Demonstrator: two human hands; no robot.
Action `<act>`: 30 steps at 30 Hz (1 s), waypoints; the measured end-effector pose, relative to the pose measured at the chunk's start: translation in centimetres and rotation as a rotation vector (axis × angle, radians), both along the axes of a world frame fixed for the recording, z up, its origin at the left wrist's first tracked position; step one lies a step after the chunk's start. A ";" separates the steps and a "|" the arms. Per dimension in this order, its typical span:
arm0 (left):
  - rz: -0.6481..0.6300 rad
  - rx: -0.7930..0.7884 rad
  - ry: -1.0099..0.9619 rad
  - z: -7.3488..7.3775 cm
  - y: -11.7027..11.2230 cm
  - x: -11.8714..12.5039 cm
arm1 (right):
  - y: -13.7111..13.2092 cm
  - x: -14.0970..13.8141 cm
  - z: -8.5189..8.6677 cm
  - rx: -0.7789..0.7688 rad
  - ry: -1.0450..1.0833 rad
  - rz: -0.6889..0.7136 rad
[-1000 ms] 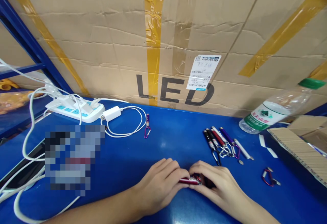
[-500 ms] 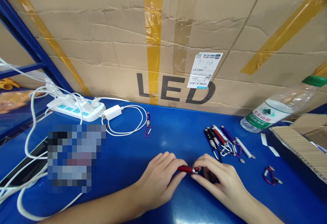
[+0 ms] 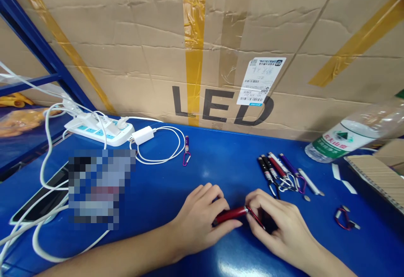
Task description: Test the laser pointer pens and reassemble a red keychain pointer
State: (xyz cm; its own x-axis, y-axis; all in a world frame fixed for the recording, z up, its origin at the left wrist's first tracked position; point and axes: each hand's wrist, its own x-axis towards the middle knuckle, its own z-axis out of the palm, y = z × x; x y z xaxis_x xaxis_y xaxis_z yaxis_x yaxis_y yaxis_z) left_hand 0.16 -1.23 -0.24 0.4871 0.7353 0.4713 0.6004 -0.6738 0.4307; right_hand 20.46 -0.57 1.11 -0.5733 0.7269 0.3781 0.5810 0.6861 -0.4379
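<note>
Between my hands is a small red laser pointer, tube-shaped, with a red carabiner clip at its right end. My left hand is closed around its left end, thumb below and fingers above. At the other end, my right hand pinches the red clip by the silvery cap; its curled fingers partly hide the clip. Beyond my right hand lies a row of similar pointers in black, red, silver and purple, with clips attached. Next to them are a silver tube and a button cell.
A red clip with small metal parts lies at right. Behind it are white strips, a plastic bottle and an open carton. At left are a power strip, cables and a phone. A purple pointer lies mid-table before a large LED box.
My left fingers have shifted, and more of the red pointer's body shows. My right fingers now have the clip, which points down to the right. The whole view has shifted slightly.
</note>
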 end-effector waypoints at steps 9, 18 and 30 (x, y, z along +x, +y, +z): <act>0.029 -0.046 0.009 0.2 0.0 0.0 | 0.0 -0.2 -0.2 -0.052 -0.045 -0.032; 0.004 -0.121 0.019 0.5 0.0 -0.1 | 0.2 -0.1 -0.6 -0.097 -0.066 -0.087; 0.171 -0.448 -0.331 -0.2 0.7 0.1 | 0.2 -0.5 -0.5 -0.180 -0.091 -0.102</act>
